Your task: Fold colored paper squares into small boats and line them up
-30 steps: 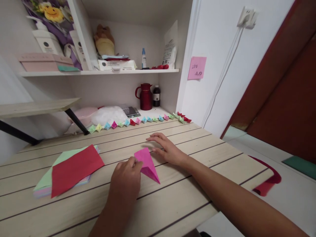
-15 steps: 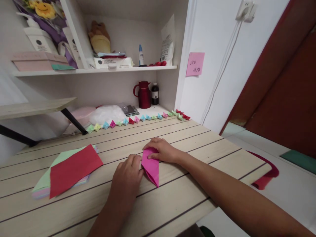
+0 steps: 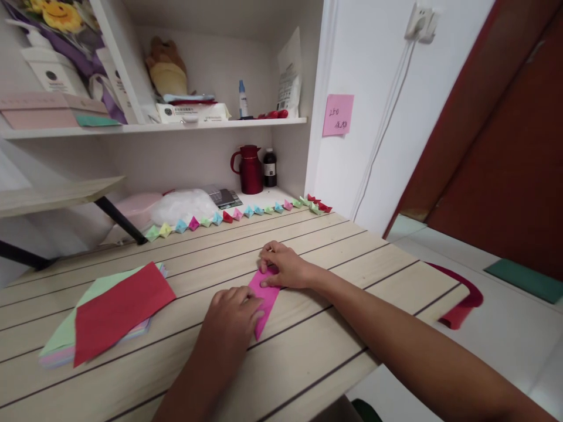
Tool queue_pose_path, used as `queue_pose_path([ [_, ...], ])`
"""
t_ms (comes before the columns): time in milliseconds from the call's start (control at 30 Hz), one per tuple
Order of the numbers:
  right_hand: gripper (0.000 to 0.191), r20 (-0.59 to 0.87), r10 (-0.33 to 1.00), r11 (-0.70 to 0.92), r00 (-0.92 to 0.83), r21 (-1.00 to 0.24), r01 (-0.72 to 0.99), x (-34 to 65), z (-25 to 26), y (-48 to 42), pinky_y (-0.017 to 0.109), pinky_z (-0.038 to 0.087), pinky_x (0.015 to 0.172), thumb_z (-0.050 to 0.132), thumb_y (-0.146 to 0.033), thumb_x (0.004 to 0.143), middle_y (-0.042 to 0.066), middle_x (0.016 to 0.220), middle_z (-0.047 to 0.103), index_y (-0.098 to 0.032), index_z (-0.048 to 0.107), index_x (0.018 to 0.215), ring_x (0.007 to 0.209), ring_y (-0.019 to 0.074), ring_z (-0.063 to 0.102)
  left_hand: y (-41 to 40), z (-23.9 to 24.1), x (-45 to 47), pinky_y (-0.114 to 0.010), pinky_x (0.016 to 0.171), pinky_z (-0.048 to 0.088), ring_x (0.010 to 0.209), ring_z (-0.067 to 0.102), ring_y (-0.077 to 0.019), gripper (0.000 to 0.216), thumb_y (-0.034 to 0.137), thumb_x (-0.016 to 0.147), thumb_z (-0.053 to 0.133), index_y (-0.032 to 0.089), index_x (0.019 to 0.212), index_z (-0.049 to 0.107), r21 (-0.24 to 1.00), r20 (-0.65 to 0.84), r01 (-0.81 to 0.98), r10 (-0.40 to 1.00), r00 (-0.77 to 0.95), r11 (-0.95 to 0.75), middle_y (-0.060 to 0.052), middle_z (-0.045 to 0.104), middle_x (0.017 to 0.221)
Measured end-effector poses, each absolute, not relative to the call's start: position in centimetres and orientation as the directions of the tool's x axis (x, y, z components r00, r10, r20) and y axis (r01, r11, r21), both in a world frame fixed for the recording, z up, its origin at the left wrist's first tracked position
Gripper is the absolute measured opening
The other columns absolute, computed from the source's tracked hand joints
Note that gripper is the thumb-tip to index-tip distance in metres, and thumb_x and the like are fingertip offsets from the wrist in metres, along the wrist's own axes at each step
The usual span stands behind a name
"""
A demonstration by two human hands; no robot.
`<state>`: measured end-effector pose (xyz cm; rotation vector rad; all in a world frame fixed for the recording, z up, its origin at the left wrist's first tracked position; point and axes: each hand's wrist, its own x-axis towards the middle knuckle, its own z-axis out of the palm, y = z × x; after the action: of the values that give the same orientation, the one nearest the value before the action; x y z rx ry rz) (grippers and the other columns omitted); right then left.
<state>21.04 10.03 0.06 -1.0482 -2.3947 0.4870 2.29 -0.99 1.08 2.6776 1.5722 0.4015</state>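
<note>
A folded magenta paper (image 3: 265, 300) lies on the wooden table (image 3: 308, 346), narrow and pointed toward me. My left hand (image 3: 232, 319) presses its fingers down on the paper's near left edge. Over the far end, my right hand (image 3: 284, 266) has its fingers curled and pinching the paper against the table. Both hands touch the same sheet.
A stack of coloured sheets with a red one on top (image 3: 118, 308) lies at the left. A row of small folded paper pieces (image 3: 237, 214) lines the table's back edge. A red jug (image 3: 250, 170) and dark bottle (image 3: 270, 168) stand behind. The table's right edge drops to the floor.
The magenta paper has been folded narrower. My right hand came from lying flat beside it onto its far end; my left hand moved over its near edge. The view drifted right.
</note>
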Motion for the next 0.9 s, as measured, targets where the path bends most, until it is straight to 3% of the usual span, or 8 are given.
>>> queue_pose_path([
  [200,0.045,0.176,0.753,0.599,-0.634,-0.583,0.550,21.5,0.6,10.0,0.026,0.040,0.066,0.073,-0.045,0.076,-0.001,0.078,0.059,-0.020,0.061,0.111,0.071,0.0150,0.053,-1.0,0.8,1.3,-0.057,0.108,0.026,0.111,0.062,-0.0230,0.035,0.008,0.085,0.046,0.026,0.106,0.067,0.144,0.252,0.858,0.857,0.450,-0.493,-0.005,0.070,0.116],
  [333,0.028,0.169,0.751,0.592,-0.638,-0.601,0.537,21.8,0.8,9.9,0.026,0.042,0.067,0.072,-0.044,0.078,0.003,0.086,0.059,-0.018,0.068,0.087,0.076,0.0153,0.055,-0.6,0.6,0.8,-0.062,0.110,0.021,0.109,0.064,-0.0233,0.039,0.001,0.081,0.041,0.023,0.101,0.066,0.130,0.272,0.900,0.888,0.372,-0.417,-0.007,0.071,0.114],
  [467,0.024,0.154,0.708,0.559,-0.689,-0.719,0.414,22.6,1.2,9.7,0.025,0.044,0.072,0.064,-0.041,0.085,0.004,0.093,0.059,-0.017,0.066,0.081,0.082,0.0152,0.056,-0.4,0.4,0.8,-0.054,0.108,0.030,0.112,0.063,-0.0234,0.030,0.012,0.088,0.044,0.021,0.109,0.063,0.155,0.230,0.915,0.915,0.333,-0.372,-0.009,0.069,0.118],
  [633,0.029,0.011,0.615,0.400,-0.789,-0.866,0.300,23.8,2.1,9.5,0.025,0.042,0.069,0.048,-0.028,0.095,0.000,0.082,0.063,-0.019,0.054,0.123,0.070,0.0114,0.052,-0.4,0.3,0.8,-0.041,0.102,0.039,0.120,0.057,-0.0213,0.036,0.013,0.089,0.043,0.018,0.122,0.057,0.217,0.151,0.922,0.945,0.291,-0.319,-0.012,0.063,0.129],
  [733,0.037,-0.028,0.528,0.347,-0.849,-0.905,0.246,24.3,2.3,9.5,0.025,0.042,0.071,0.054,-0.025,0.092,0.000,0.081,0.062,-0.018,0.052,0.129,0.076,0.0120,0.054,-0.6,0.7,0.7,-0.042,0.104,0.036,0.125,0.053,-0.0221,0.039,0.016,0.087,0.048,0.019,0.126,0.053,0.261,0.105,0.920,0.956,0.274,-0.292,-0.011,0.062,0.131],
  [900,0.042,-0.051,0.483,0.313,-0.874,-0.922,0.227,24.4,2.2,9.7,0.025,0.043,0.072,0.066,-0.030,0.086,0.000,0.082,0.061,-0.019,0.057,0.125,0.078,0.0124,0.054,-0.8,1.2,0.3,-0.043,0.101,0.036,0.125,0.050,-0.0252,0.037,0.026,0.080,0.062,0.023,0.117,0.057,0.307,0.093,0.900,0.951,0.294,-0.308,-0.009,0.058,0.134],
])
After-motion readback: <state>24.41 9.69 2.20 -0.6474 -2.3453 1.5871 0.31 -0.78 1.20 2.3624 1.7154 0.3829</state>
